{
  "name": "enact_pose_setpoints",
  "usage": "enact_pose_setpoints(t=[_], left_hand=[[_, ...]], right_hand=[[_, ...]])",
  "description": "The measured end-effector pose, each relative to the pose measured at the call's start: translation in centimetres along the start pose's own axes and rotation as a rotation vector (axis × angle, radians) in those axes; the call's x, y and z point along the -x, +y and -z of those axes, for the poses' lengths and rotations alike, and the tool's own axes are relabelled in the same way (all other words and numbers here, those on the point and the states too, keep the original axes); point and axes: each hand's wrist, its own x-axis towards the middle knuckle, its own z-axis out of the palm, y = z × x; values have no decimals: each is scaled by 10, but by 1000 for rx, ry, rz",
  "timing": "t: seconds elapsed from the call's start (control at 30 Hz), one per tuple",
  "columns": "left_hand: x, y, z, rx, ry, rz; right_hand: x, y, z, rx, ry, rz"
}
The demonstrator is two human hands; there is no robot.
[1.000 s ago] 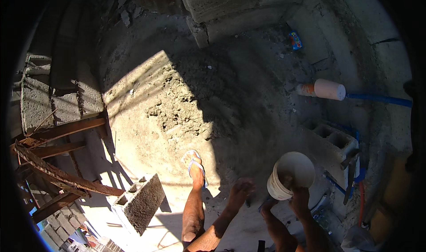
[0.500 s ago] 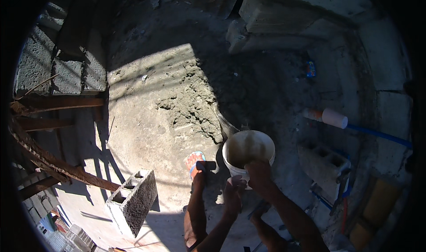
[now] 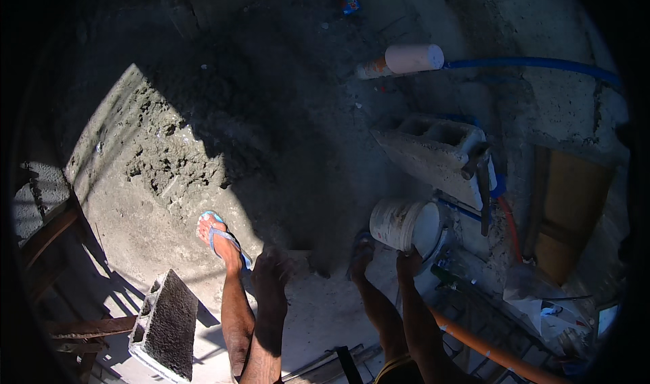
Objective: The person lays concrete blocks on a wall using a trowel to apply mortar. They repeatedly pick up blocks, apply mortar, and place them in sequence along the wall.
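Observation:
A white bucket [image 3: 391, 223] is tipped on its side, one round end facing right. My right hand [image 3: 407, 262] grips it at the lower edge of that end. Over the shaded ground beside my left foot [image 3: 218, 237] is my left hand [image 3: 272, 267], dark and blurred. Its fingers are too unclear to show whether they hold anything. Rough wet mortar [image 3: 166, 157] lies on the ground ahead to the left, partly in sun and partly in shadow.
A hollow concrete block [image 3: 166, 323] stands at lower left, another block [image 3: 433, 150] beyond the bucket. A pink cylinder [image 3: 413, 58] adjoins a blue hose [image 3: 535, 62]. An orange pipe [image 3: 487, 350] and a clear plastic bag [image 3: 542, 303] lie at lower right.
The view has swung right. The bucket has gone from upright by the mortar to tipped over farther right, still in my right hand. My left hand has come away from the bucket.

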Motion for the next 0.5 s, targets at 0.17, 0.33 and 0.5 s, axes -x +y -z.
enact_pose_setpoints(t=[0.17,0.33,0.5], left_hand=[[5,-17,-23,-114,-129,73],[6,-40,-46,-304,-152,276],[14,-22,-54,-615,-1263,300]], right_hand=[[-21,-3,-18,228,96,-384],[63,-59,-108,-102,-186,-94],[57,-25,-171,-29,-358,-212]])
